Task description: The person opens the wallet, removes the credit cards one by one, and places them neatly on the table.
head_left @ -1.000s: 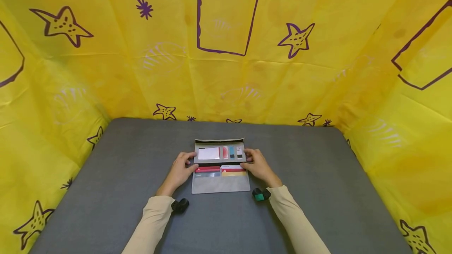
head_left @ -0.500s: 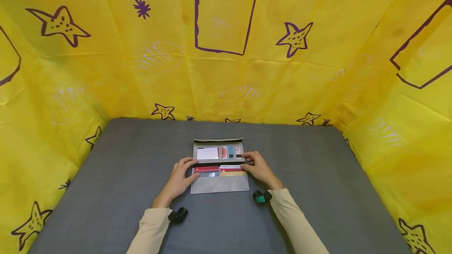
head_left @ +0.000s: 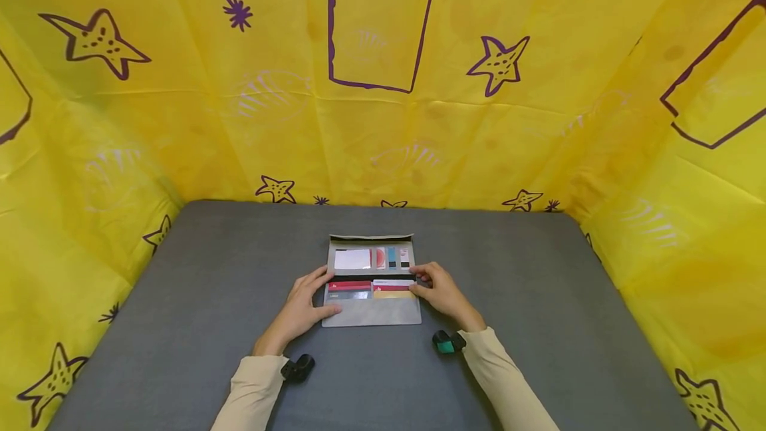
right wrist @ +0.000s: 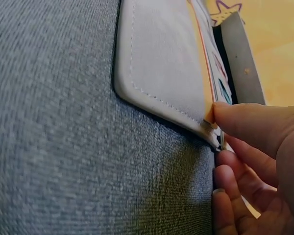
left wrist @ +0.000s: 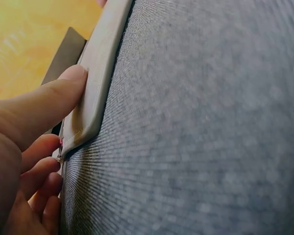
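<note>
A long grey wallet point(head_left: 371, 313) lies unfolded on the table. Red, white and gold cards point(head_left: 393, 289) fill its near panel, and its far panel holds a white card point(head_left: 352, 259) beside several narrow colourful ones. My left hand point(head_left: 303, 304) rests at the wallet's left side, fingers spread. In the left wrist view its thumb point(left wrist: 71, 81) lies flat on the near panel, the other fingers beside the edge. At the right edge, my right hand point(head_left: 439, 290) pinches the wallet near the fold, its thumb point(right wrist: 230, 115) against the card edges and its fingers curled beside them.
Grey cloth covers the table point(head_left: 538, 298). A yellow curtain point(head_left: 383, 138) with purple starfish drawings surrounds its back and sides. Black cameras point(head_left: 298, 369) sit at both wrists, and the wallet's far flap point(head_left: 371, 238) stands slightly raised.
My left hand has slid nearer along the wallet's left side, its thumb now on the near panel below the cards. My right hand has shifted slightly nearer along the right edge.
</note>
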`<state>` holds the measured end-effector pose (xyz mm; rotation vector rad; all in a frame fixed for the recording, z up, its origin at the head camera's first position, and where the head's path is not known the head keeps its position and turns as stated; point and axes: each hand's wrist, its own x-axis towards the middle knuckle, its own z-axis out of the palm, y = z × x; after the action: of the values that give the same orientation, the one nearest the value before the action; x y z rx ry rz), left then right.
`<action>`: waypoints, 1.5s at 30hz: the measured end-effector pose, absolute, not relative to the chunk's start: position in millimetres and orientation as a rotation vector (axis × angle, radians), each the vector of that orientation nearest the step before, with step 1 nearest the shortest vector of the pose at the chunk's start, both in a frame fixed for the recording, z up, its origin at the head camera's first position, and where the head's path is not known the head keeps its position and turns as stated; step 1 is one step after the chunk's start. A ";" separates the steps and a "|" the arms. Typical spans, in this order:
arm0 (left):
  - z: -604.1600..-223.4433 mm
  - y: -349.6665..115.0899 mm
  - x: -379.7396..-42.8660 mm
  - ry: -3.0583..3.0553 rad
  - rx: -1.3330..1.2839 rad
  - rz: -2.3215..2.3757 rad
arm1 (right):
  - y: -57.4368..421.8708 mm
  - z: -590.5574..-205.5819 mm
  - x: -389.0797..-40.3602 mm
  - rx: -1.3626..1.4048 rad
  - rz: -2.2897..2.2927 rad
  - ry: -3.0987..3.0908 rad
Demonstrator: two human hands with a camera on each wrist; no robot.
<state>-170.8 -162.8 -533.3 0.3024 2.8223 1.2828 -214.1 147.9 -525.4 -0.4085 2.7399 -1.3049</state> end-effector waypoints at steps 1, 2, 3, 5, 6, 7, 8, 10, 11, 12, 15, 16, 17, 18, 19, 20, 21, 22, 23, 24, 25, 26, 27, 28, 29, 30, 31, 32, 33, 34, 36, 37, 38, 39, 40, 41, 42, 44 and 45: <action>-533.1 -163.0 -171.3 2.828 0.306 1.269 | 147.9 -525.1 -213.5 -0.410 -1.305 2.746; -533.1 -163.2 -172.1 2.834 0.308 1.250 | 148.1 -524.8 -213.2 -0.413 -1.301 2.751; -532.7 -163.3 -172.8 2.837 0.303 1.228 | 148.3 -524.7 -213.0 -0.412 -1.297 2.757; -532.1 -163.6 -174.7 2.843 0.313 1.170 | 148.5 -524.7 -212.9 -0.405 -1.281 2.772; -531.8 -163.8 -176.1 2.839 0.319 1.149 | 148.6 -524.9 -213.0 -0.400 -1.272 2.779; -531.6 -164.1 -177.6 2.832 0.322 1.127 | 148.7 -525.1 -213.1 -0.396 -1.267 2.781; -531.2 -164.5 -178.9 2.826 0.334 1.106 | 148.7 -525.2 -213.1 -0.391 -1.261 2.783; -531.4 -165.8 -181.5 2.811 0.360 1.076 | 148.4 -525.9 -213.1 -0.388 -1.262 2.779; -531.7 -166.8 -182.7 2.801 0.365 1.074 | 148.1 -526.2 -213.2 -0.389 -1.269 2.773; -531.9 -167.9 -183.6 2.795 0.368 1.077 | 147.8 -526.6 -213.1 -0.389 -1.274 2.767; -532.6 -170.5 -185.5 2.795 0.367 1.082 | 147.5 -527.0 -213.1 -0.391 -1.285 2.755; -532.3 -171.0 -185.8 2.794 0.362 1.090 | 147.8 -527.1 -213.0 -0.394 -1.285 2.754; -532.4 -171.1 -186.2 2.795 0.359 1.096 | 148.1 -526.6 -212.9 -0.395 -1.284 2.755; -532.1 -171.2 -186.2 2.795 0.354 1.107 | 148.4 -525.9 -212.7 -0.398 -1.279 2.756; -531.8 -171.2 -186.1 2.795 0.349 1.114 | 148.8 -525.3 -212.5 -0.400 -1.274 2.755; -531.6 -171.3 -186.0 2.794 0.345 1.120 | 149.3 -524.7 -212.2 -0.404 -1.271 2.753; -531.8 -171.6 -186.0 2.798 0.344 1.120 | 149.8 -524.2 -211.9 -0.406 -1.267 2.751; -531.5 -171.8 -185.7 2.805 0.345 1.117 | 150.2 -523.9 -211.5 -0.408 -1.263 2.750; -531.2 -171.8 -185.5 2.812 0.344 1.115 | 150.7 -523.5 -211.1 -0.409 -1.262 2.747; -530.6 -171.9 -185.4 2.818 0.341 1.109 | 151.1 -523.4 -210.6 -0.411 -1.260 2.745; -530.1 -171.6 -185.8 2.825 0.346 1.094 | 151.6 -523.5 -210.1 -0.412 -1.260 2.741; -529.2 -171.2 -186.0 2.831 0.356 1.081 | 151.9 -523.5 -209.7 -0.416 -1.261 2.738; -528.1 -170.7 -186.5 2.830 0.360 1.074 | 152.2 -523.5 -209.3 -0.422 -1.262 2.734; -527.0 -170.2 -187.0 2.827 0.371 1.070 | 152.1 -523.4 -209.0 -0.426 -1.264 2.728; -526.0 -169.5 -187.6 2.817 0.375 1.070 | 152.1 -523.6 -209.0 -0.431 -1.266 2.721; -525.1 -169.2 -188.2 2.803 0.377 1.071 | 151.7 -523.7 -209.0 -0.435 -1.267 2.713; -524.4 -168.9 -188.9 2.792 0.376 1.074 | 151.8 -523.4 -209.0 -0.438 -1.266 2.705; -523.8 -168.9 -189.5 2.777 0.369 1.082 | 151.8 -523.1 -209.0 -0.442 -1.264 2.700; -523.7 -169.0 -190.3 2.764 0.359 1.087 | 152.0 -522.8 -208.9 -0.445 -1.259 2.696; -524.0 -169.5 -190.9 2.757 0.354 1.086 | 152.1 -522.3 -208.8 -0.446 -1.253 2.694; -525.3 -171.0 -192.2 2.738 0.333 1.098 | 152.9 -521.1 -208.4 -0.459 -1.236 2.695; -526.2 -171.8 -192.6 2.731 0.327 1.105 | 153.5 -520.4 -208.1 -0.463 -1.227 2.695; -526.7 -172.3 -192.7 2.723 0.330 1.113 | 154.5 -519.8 -207.9 -0.471 -1.221 2.691; -527.5 -172.9 -192.9 2.716 0.329 1.122 | 155.2 -519.2 -207.6 -0.476 -1.217 2.683; -528.2 -173.3 -193.1 2.708 0.328 1.137 | 155.9 -518.5 -207.4 -0.480 -1.210 2.675; -528.7 -173.6 -193.2 2.701 0.326 1.152 | 156.6 -517.8 -207.3 -0.487 -1.204 2.664; -529.0 -173.8 -193.2 2.694 0.324 1.165 | 157.1 -517.1 -207.1 -0.489 -1.202 2.652; -529.2 -173.8 -193.1 2.687 0.326 1.185 | 158.0 -515.8 -207.0 -0.497 -1.194 2.633; -529.5 -173.7 -193.3 2.685 0.323 1.190 | 158.1 -515.4 -207.0 -0.499 -1.187 2.629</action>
<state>-193.3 -173.7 -529.5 0.3234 2.6845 1.1897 -207.0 158.1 -515.4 -0.4994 2.6288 -1.1869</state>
